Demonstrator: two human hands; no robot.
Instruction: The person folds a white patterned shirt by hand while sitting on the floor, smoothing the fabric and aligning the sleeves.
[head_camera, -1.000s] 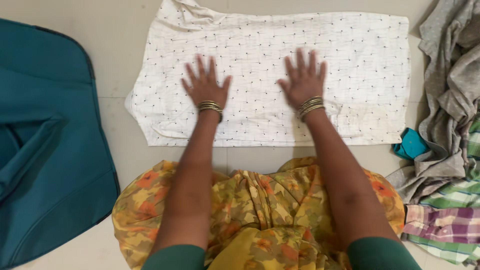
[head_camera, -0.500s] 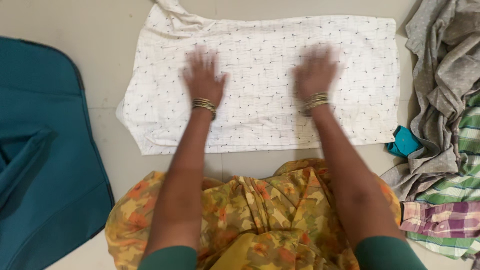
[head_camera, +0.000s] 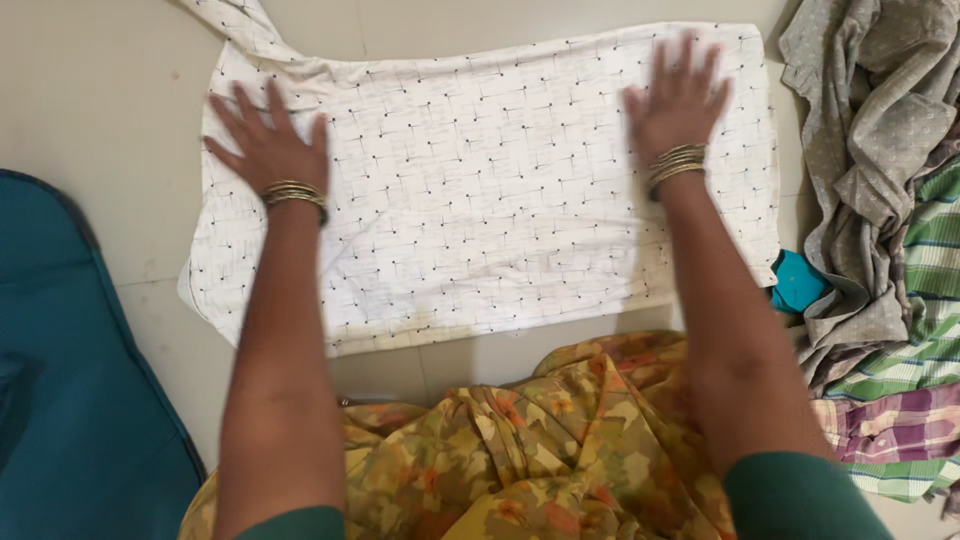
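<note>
No pkgs, labels, signs or screens in view.
Only cloth items on the floor; no printed tag, box, wrapper or display visible anywhere.

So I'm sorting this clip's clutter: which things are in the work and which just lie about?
In hand:
left hand
right hand
white patterned garment, both palms flat on it

Lying about:
teal bag
grey cloth
checked shirts
small teal item
</note>
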